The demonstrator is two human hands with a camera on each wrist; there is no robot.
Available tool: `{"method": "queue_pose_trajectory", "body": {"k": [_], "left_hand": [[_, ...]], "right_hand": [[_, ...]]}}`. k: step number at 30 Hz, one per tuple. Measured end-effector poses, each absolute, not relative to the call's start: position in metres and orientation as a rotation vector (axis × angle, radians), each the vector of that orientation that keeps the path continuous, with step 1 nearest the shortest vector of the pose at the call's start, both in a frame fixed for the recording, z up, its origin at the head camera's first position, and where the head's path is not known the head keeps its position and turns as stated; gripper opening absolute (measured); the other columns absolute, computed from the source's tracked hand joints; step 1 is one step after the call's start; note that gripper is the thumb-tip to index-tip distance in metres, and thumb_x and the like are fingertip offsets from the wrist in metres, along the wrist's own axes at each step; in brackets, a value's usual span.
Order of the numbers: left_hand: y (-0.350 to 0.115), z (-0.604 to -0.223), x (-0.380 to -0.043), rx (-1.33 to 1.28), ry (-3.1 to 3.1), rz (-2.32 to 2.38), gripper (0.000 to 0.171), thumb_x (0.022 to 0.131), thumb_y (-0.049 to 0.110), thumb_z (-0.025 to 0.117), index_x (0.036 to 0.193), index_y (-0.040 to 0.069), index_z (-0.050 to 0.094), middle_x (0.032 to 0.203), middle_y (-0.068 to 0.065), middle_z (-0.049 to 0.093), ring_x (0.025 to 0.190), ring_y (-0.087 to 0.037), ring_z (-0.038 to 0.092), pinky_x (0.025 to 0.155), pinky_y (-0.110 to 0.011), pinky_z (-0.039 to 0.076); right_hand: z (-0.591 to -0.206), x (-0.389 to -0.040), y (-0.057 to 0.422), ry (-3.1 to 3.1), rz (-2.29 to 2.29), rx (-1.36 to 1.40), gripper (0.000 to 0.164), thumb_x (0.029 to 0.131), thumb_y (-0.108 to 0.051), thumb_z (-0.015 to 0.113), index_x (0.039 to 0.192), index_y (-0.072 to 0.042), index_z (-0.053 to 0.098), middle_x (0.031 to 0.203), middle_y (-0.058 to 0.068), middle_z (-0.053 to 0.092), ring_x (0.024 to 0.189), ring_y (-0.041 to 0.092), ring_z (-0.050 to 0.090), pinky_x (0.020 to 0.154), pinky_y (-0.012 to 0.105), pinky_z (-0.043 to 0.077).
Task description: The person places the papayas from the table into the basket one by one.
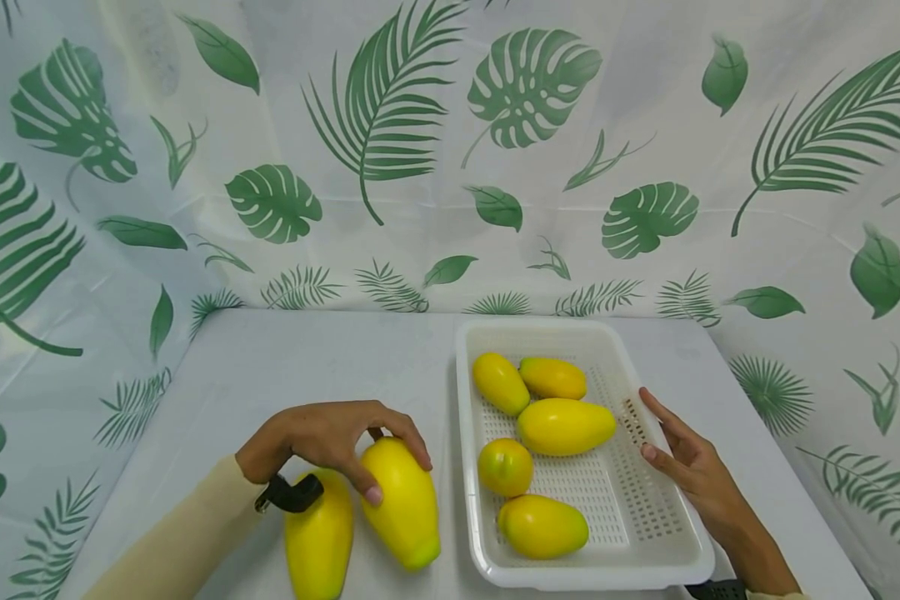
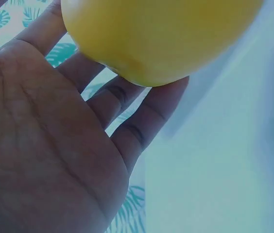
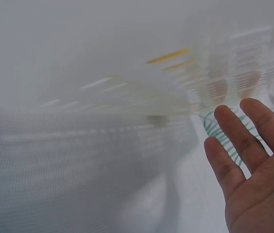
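My left hand (image 1: 337,442) grips a large yellow mango (image 1: 401,508) with a green tip, thumb on the near side and fingers over the top. In the left wrist view the mango (image 2: 156,39) touches the fingers, while the palm stays apart from it. Another yellow mango (image 1: 318,542) lies partly beneath the left wrist. At the right side of a white perforated basket (image 1: 615,575), my right hand (image 1: 693,475) holds the rim, thumb over it. The right wrist view has the fingers (image 3: 234,141) against the basket's outer side (image 3: 78,58).
Inside the basket lie several yellow mangoes, among them a middle one (image 1: 566,427) and a near one (image 1: 543,527). A white-covered table (image 1: 330,358) bears everything. Behind it hangs a leaf-patterned white sheet (image 1: 420,242).
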State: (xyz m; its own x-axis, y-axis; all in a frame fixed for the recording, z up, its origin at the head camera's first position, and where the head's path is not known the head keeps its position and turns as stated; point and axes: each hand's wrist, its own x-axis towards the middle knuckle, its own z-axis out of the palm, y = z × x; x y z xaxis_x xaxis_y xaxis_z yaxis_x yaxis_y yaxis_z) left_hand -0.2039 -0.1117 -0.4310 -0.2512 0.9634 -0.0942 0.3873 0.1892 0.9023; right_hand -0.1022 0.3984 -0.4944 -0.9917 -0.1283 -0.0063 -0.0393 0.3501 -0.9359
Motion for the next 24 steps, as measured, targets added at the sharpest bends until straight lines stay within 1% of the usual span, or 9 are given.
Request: {"method": "queue_pose_trajectory", "body": {"k": [8, 12, 17, 24], "left_hand": [[-0.103, -0.418, -0.204, 1.303, 1.75, 1.027, 0.054, 0.09, 0.052, 0.081, 0.138, 0.031, 0.068, 0.139, 0.013, 0.068, 0.128, -0.013, 0.062, 0.104, -0.039, 0.052], [-0.097, -0.412, -0.204, 1.326, 1.75, 1.046, 0.053, 0.091, 0.05, 0.081, 0.139, 0.031, 0.068, 0.14, 0.013, 0.068, 0.129, -0.013, 0.061, 0.104, -0.039, 0.052], [-0.088, -0.405, -0.205, 1.311, 1.767, 1.083, 0.052, 0.091, 0.045, 0.082, 0.139, 0.032, 0.068, 0.142, 0.013, 0.067, 0.132, -0.014, 0.06, 0.105, -0.039, 0.051], [-0.074, -0.403, -0.207, 1.298, 1.793, 1.117, 0.051, 0.091, 0.044, 0.082, 0.138, 0.032, 0.068, 0.142, 0.014, 0.066, 0.13, -0.014, 0.061, 0.106, -0.039, 0.051]], "right_hand": [[-0.493, -0.102, 0.397, 2.516, -1.735, -0.137, 0.077, 0.109, -0.009, 0.056, 0.171, -0.034, 0.018, 0.179, -0.001, 0.019, 0.128, -0.012, 0.056, 0.082, 0.045, 0.066], [-0.493, -0.102, 0.397, 2.514, -1.729, -0.121, 0.078, 0.109, -0.011, 0.057, 0.171, -0.036, 0.017, 0.178, 0.0, 0.021, 0.126, -0.01, 0.059, 0.081, 0.047, 0.066], [-0.493, -0.102, 0.397, 2.514, -1.729, -0.122, 0.077, 0.109, -0.011, 0.056, 0.172, -0.034, 0.017, 0.178, 0.0, 0.023, 0.126, -0.009, 0.06, 0.08, 0.047, 0.066], [-0.493, -0.103, 0.397, 2.523, -1.723, -0.12, 0.077, 0.109, -0.011, 0.057, 0.171, -0.035, 0.017, 0.178, 0.001, 0.023, 0.126, -0.01, 0.06, 0.08, 0.047, 0.066]]}}
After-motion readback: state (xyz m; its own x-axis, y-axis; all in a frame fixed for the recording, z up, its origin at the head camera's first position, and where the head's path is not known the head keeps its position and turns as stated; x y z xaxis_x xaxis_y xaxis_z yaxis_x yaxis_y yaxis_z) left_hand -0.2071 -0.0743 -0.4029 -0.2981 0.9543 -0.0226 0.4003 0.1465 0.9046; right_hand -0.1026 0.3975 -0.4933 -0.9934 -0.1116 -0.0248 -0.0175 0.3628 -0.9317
